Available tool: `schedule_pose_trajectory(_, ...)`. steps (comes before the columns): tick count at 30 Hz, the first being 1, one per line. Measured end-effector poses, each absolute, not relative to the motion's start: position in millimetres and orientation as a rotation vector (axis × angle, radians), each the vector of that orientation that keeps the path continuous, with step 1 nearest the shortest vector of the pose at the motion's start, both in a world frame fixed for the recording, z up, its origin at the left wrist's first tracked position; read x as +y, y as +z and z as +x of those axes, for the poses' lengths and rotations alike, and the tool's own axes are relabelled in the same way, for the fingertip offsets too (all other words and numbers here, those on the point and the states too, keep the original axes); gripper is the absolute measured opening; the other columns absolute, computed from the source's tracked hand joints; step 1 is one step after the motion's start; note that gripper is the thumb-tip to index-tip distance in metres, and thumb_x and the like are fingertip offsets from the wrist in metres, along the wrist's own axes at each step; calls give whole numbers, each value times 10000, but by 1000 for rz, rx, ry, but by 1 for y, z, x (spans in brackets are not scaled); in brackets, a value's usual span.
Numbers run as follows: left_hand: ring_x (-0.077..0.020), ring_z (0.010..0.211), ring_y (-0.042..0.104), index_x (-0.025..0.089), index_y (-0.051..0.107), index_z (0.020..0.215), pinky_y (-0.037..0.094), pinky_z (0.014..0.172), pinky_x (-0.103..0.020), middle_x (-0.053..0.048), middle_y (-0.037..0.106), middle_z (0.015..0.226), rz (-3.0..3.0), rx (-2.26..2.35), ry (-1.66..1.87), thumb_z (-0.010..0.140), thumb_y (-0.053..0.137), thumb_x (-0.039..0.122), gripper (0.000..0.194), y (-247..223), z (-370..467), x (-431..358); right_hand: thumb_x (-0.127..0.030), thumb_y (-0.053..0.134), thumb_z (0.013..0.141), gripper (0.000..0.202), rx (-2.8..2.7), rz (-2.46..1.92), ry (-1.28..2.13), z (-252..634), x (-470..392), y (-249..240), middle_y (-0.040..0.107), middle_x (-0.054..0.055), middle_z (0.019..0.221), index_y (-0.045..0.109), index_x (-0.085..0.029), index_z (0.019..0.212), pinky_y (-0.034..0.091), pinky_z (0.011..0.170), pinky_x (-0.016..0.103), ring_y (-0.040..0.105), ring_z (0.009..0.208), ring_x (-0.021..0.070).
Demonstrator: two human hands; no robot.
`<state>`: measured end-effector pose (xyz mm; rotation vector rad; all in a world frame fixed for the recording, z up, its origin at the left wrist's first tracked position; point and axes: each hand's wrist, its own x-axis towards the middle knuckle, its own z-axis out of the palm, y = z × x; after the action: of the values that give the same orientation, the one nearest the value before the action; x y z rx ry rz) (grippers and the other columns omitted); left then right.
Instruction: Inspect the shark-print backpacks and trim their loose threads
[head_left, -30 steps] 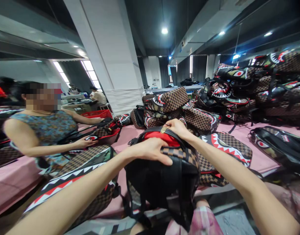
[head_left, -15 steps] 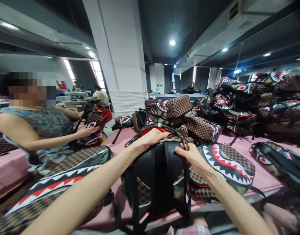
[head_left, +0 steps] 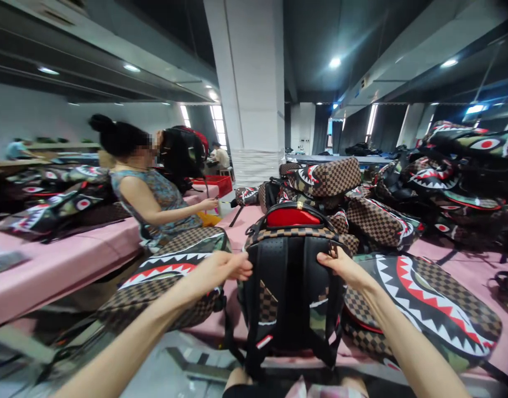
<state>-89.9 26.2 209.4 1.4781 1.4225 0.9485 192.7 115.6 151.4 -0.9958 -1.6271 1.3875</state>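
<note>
We see the backpack [head_left: 293,287] standing upright on the pink table [head_left: 63,260], its long axis vertical, the black strap side facing us and the red top opening upward; what is inside is hidden. Our left hand [head_left: 220,268] pinches its left edge with closed fingers, and our right hand [head_left: 345,266] grips the right edge.

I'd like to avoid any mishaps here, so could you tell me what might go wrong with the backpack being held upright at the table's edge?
The backpack stands at the pink table edge, held by the left hand and right hand; it could tip off. Its dangling straps might snag.
</note>
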Motion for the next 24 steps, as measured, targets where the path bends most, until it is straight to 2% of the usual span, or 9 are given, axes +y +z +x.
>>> schedule_pose_trajectory(6, -174, 708, 645, 135, 653, 967, 517, 670, -271, -77, 698, 818, 899, 882, 1170, 765, 578, 444, 376, 179, -20, 39, -469, 745, 578, 488, -1545, -1056, 1384, 207, 119, 149, 646, 43, 860, 596, -200, 958, 487, 649, 308, 597, 773, 199)
schedule_pose_trajectory(10, -145, 755, 655, 139, 617, 1090, 518, 681, -214, -89, 691, 970, 950, 753, 1152, 751, 640, 310, 381, 176, -6, 46, -504, 731, 588, 478, -1457, -977, 1376, 206, 115, 144, 652, 40, 855, 599, -198, 931, 488, 638, 293, 602, 745, 183)
schedule_pose_trajectory(15, -246, 888, 656, 170, 503, 1233, 546, 743, -344, -127, 642, 1116, 1083, 758, 1177, 769, 625, 357, 516, 170, -17, 30, -604, 635, 644, 446, -1388, -948, 1170, 187, 90, 133, 594, 10, 652, 565, -169, 711, 470, 600, 280, 559, 641, 157)
schedule_pose_trajectory(18, -300, 903, 651, 159, 489, 1234, 559, 713, -384, -147, 618, 1154, 1109, 676, 1146, 729, 656, 347, 564, 181, -20, -5, -583, 627, 674, 417, -1394, -848, 1099, 185, 54, 147, 600, 13, 688, 572, -174, 735, 482, 609, 288, 578, 692, 170)
schedule_pose_trajectory(20, -295, 860, 663, 136, 521, 1196, 565, 682, -366, -136, 646, 1103, 1114, 610, 1149, 755, 613, 345, 496, 200, -20, -31, -576, 583, 725, 401, -1375, -798, 1049, 188, 28, 168, 607, 24, 720, 584, -178, 769, 481, 585, 290, 598, 716, 182)
schedule_pose_trajectory(22, -271, 814, 672, 124, 546, 1162, 564, 652, -359, -99, 679, 1029, 1145, 537, 1187, 818, 506, 269, 375, 225, -18, -49, -559, 524, 780, 384, -1381, -775, 934, 190, 11, 196, 606, 24, 758, 588, -181, 786, 463, 571, 277, 610, 754, 184)
schedule_pose_trajectory(24, -246, 791, 673, 98, 554, 1137, 553, 633, -377, -70, 693, 974, 1189, 477, 1254, 877, 329, 174, 352, 247, -14, -51, -524, 471, 824, 366, -1382, -755, 778, 189, 8, 218, 600, 17, 827, 586, -177, 805, 447, 600, 265, 608, 835, 182)
